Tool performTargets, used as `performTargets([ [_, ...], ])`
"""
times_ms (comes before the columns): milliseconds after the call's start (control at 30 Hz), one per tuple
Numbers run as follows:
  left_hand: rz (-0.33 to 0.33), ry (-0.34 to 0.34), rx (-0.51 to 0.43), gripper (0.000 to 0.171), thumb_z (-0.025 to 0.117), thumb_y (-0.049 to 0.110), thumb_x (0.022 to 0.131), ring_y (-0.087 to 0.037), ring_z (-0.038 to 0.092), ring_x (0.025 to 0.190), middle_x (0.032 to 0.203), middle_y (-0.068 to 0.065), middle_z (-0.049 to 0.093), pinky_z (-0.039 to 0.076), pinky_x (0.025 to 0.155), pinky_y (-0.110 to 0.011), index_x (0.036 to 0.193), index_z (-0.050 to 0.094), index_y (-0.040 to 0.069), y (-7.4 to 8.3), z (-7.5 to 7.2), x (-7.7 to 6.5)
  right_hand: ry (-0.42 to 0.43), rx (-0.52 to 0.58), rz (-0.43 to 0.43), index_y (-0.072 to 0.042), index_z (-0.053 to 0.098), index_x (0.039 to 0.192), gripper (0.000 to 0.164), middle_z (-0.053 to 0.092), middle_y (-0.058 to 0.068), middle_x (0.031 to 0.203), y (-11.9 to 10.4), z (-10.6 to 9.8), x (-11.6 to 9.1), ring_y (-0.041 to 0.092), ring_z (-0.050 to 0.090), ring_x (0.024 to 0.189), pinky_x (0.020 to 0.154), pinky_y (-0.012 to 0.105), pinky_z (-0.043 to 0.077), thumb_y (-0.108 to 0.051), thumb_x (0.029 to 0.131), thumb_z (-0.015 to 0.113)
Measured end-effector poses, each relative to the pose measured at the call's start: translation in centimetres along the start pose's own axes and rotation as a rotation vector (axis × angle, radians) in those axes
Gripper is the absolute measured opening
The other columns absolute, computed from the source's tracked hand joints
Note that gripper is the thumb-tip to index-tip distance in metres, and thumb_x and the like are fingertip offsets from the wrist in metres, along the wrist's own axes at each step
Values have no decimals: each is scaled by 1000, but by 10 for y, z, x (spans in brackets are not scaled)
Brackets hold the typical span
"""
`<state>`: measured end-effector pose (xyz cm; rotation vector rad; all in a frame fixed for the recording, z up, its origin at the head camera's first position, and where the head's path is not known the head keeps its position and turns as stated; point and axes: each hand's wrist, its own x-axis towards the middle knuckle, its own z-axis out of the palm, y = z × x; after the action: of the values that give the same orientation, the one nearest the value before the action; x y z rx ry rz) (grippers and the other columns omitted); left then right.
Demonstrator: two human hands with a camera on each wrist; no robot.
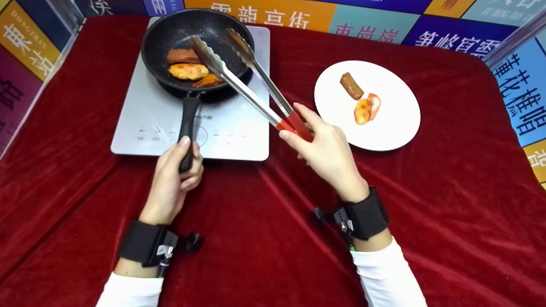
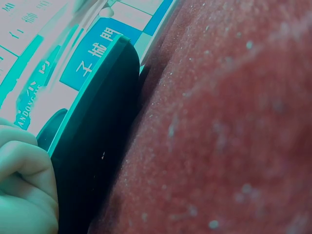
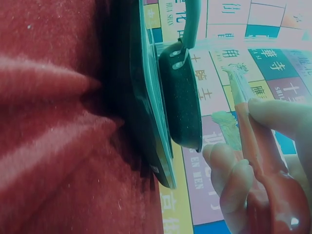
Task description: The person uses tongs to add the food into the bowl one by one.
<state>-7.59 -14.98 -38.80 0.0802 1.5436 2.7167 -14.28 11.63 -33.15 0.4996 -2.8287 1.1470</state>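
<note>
My left hand (image 1: 176,174) grips the black handle (image 1: 190,113) of a frying pan (image 1: 168,36), thumb along its top. A reddish-brown strip (image 1: 182,56), a yellow oval piece (image 1: 187,71) with browned spots and an orange piece (image 1: 208,80) lie together in the pan. With my right hand (image 1: 330,151) I hold metal tongs (image 1: 300,126) by their red grips. Their arms stand spread apart over the pan, one tip near the food, the other toward the right rim, with nothing between them. The red grips (image 3: 258,151) also show in the right wrist view.
Beneath the pan is a flat silver cooktop (image 1: 128,134). To the right, a white plate (image 1: 396,128) holds a brown piece (image 1: 352,86), a yellow oval piece (image 1: 363,111) and an orange-white piece (image 1: 375,105). Red cloth (image 1: 256,238) covers the table; printed panels (image 1: 371,25) border it.
</note>
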Motion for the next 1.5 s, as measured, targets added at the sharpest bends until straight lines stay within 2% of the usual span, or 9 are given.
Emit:
performTargets([
  [200, -2, -6, 1, 31, 43, 30, 95, -12, 18, 38, 49, -1, 29, 12, 33, -24, 84, 44, 1, 0, 1, 1, -10, -5, 14, -24, 44, 131, 63, 58, -6, 73, 2, -8, -4, 6, 55, 47, 45, 25, 46, -55, 78, 58],
  [467, -5, -4, 4, 31, 43, 31, 95, -12, 18, 38, 50, -1, 29, 12, 34, -24, 83, 44, 2, 0, 0, 0, -4, 19, 14, -26, 43, 132, 64, 60, -6, 74, 1, -15, -9, 8, 56, 48, 45, 26, 47, -55, 77, 58],
  [833, -8, -5, -11, 30, 43, 30, 95, -12, 17, 38, 50, -1, 28, 11, 33, -24, 83, 44, 2, 0, 1, 1, 25, 29, 44, -31, 47, 127, 57, 59, -6, 74, 12, -23, -16, 10, 56, 48, 40, 28, 46, -55, 77, 59],
  [1133, -18, 0, 3, 31, 43, 31, 95, -13, 18, 39, 51, -1, 30, 12, 34, -24, 83, 44, 3, -2, 1, 0, 44, -53, 60, -29, 48, 127, 56, 61, -3, 65, 33, -39, -30, 13, 58, 47, 40, 27, 45, -54, 78, 58],
  [1267, -18, 1, 2, 30, 43, 30, 95, -13, 18, 40, 51, -1, 30, 13, 34, -24, 83, 44, 2, -1, 2, 1, 70, -71, 82, -27, 49, 127, 56, 61, -4, 73, 44, -47, -35, 13, 58, 47, 39, 26, 44, -53, 78, 59],
  [1500, -10, -7, -2, 30, 41, 28, 96, -13, 18, 40, 51, -1, 30, 12, 34, -24, 83, 44, 2, -1, 1, 0, 99, -78, 121, -25, 50, 126, 56, 61, -4, 77, 58, -55, -42, 13, 58, 47, 39, 25, 44, -52, 78, 60],
])
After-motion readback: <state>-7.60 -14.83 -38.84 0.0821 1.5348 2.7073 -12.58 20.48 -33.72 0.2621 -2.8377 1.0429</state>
